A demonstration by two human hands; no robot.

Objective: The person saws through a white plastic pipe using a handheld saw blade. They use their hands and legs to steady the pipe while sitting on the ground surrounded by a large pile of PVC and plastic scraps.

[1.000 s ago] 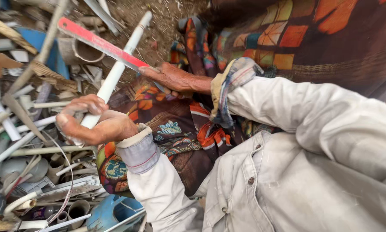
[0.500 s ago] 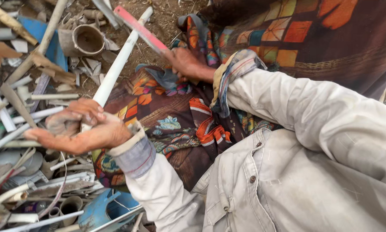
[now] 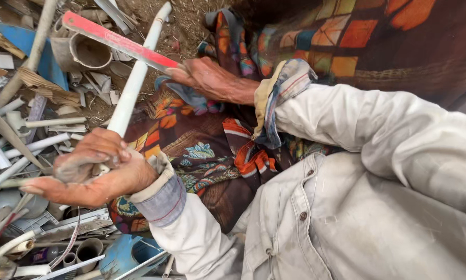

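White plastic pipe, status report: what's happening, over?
Left hand grips white plastic pipe. Right hand holds red flat blade across it. Scrap pile alongside.

A long white plastic pipe slants upward, its lower end gripped; a flat red metal blade crosses it.

Outdoor spot, flat daylight, no hard shadows. Bare dirt ground at top centre, strewn with straw bits. Left of dirt: dense scrap heap of white plastic pipe offcuts, strips, grey shards. Cut grey pipe socket at heap's upper edge, open mouth showing. Blue plastic piece just left of socket, partly under slats. Another blue container at heap's lower edge. No walls, furniture or windows visible.
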